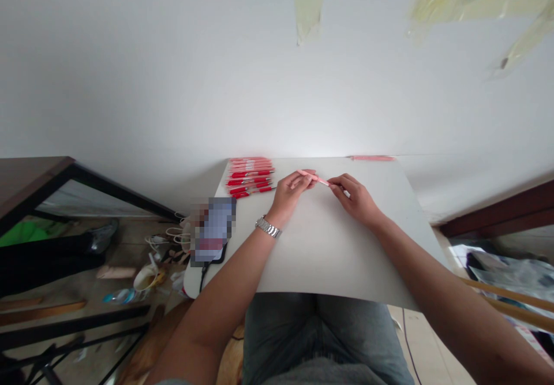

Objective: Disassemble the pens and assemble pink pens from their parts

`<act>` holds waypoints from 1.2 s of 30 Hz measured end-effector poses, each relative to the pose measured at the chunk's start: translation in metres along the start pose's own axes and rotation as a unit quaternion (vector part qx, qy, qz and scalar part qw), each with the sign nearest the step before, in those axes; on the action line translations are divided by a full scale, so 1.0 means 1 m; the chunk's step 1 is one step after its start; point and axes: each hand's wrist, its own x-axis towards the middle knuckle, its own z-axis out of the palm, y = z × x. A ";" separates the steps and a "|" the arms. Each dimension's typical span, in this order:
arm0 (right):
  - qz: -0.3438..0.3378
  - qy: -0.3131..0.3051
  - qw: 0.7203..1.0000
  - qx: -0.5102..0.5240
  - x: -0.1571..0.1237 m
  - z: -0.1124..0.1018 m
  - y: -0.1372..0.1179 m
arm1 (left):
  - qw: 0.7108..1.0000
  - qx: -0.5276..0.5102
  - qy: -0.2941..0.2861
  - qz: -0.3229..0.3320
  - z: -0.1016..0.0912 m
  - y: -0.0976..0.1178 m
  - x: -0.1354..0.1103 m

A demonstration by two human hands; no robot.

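A slim pink pen (312, 176) is held between my two hands, above the white table (333, 246). My left hand (291, 191), with a metal-banded watch on its wrist, is closed around the pen's left part. The fingertips of my right hand (352, 194) pinch its right end; whether they hold a separate small part is too small to tell. Left of my hands, several pink pens (250, 164) and several red pens (251, 183) lie in a stacked row. Another pink pen-like piece (373, 158) rests along the back edge by the wall.
A phone (214, 229) with a cable lies at the table's left edge. Behind the table rises a white wall (216, 73) with yellowed tape. On the floor at left are a cup (146, 278) and a bottle (120, 296). A dark-framed table (38, 183) stands farther left.
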 end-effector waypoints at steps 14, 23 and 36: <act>0.054 0.034 0.998 0.022 -0.001 0.002 0.001 | 0.999 -0.031 0.045 0.000 -0.001 0.000 0.002; 0.072 0.051 0.996 0.006 0.000 0.002 0.005 | 0.998 -0.039 0.050 -0.014 -0.002 -0.001 0.004; 0.083 0.029 0.996 0.009 0.000 -0.002 -0.003 | 0.997 -0.063 0.043 -0.009 -0.003 -0.006 0.005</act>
